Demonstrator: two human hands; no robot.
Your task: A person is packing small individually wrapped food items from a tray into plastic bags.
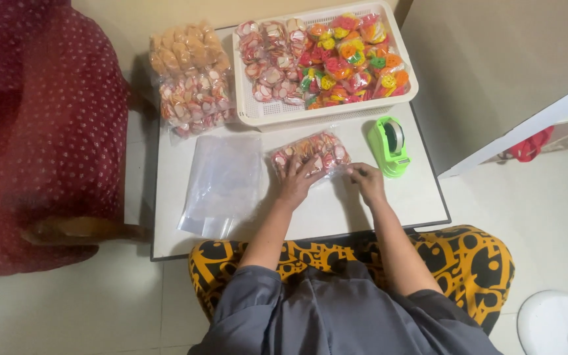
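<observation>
- The left hand [295, 179] lies palm down on a small clear packet [310, 152] of pink and white snacks, fingers spread and slightly curled, pressing it against the table [336, 210].
- The right hand [365, 180] sits just beside the packet's right end, fingers bent and drawn together in a pinch at the packet's edge; whether something small is between the fingertips cannot be told.
- The packet lies near the middle of the table, tilted, just below the tray [261, 113] and left of the dispenser [390, 145].
- The dispenser is bright green and holds a roll of tape; it stands near the right hand without touching it.
- A pile of empty clear bags [221, 181] lies flat on the table, just left of the left hand.
- The white tray at the far edge holds pink-white packets on its left and multicoloured packets on its right.
- A stack of filled packets [189, 79], tan ones above pink ones, stands left of the tray at the table's far corner.
- A dark red chair [41, 131] is left of the table.
</observation>
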